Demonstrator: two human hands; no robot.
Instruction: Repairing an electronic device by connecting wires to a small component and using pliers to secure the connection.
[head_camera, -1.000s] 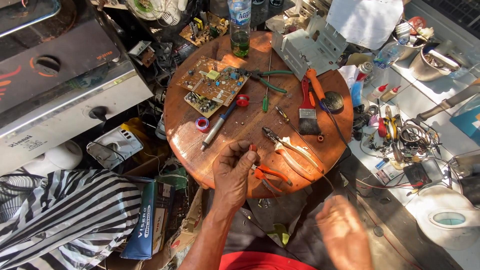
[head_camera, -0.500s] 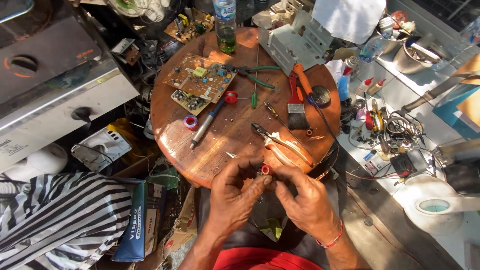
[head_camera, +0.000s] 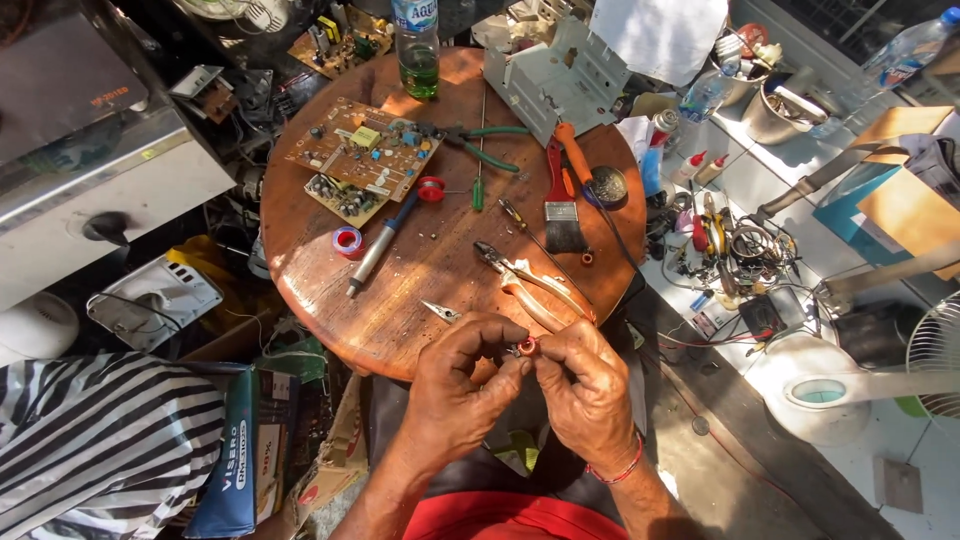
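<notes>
Both hands are meeting at the near edge of the round wooden worktop (head_camera: 420, 290), pinching one small red part (head_camera: 526, 346) between them. The left hand (head_camera: 462, 392) is closing thumb and forefinger on it from the left, and the right hand (head_camera: 585, 385) is gripping it from the right with its fingertips; the other fingers of both are curling in. What exactly the part is, I cannot tell, since it is tiny and half covered.

To do this well, the grip is best kept on the fingertips, with the wrists braced against the worktop's edge so the piece is not slipping. It looks light and easy to drop, so it is better worked over the wood than over the gap near the lap.

Pliers (head_camera: 530, 285) with pale handles are lying just beyond the hands, within easy reach for a firmer hold. Farther off are lying a circuit board (head_camera: 365, 150), a red tape roll (head_camera: 348, 241), a paintbrush (head_camera: 562, 205) and a green bottle (head_camera: 418, 55).
</notes>
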